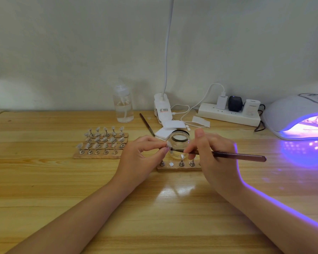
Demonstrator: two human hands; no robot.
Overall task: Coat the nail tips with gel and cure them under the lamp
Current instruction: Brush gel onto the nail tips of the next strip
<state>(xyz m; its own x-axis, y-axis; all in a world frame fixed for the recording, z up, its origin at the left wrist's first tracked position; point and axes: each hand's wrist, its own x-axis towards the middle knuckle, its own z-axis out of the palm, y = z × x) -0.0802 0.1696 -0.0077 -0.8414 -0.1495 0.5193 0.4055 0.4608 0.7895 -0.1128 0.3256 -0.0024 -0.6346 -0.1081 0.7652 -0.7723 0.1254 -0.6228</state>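
While left fingers (154, 146) pinch a nail tip (169, 143), right fingers (191, 148) grip the brush (237, 156) beside the clear-gel jar (179, 143)

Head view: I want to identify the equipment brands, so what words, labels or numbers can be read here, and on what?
White adapter in the power strip: grey lettering, too blurred to read.
Clip lamp base: small label with red and dark print, too small to read.
Curing lamp, top: a dark panel with marks, cut off and illegible.
Nothing else carries text.
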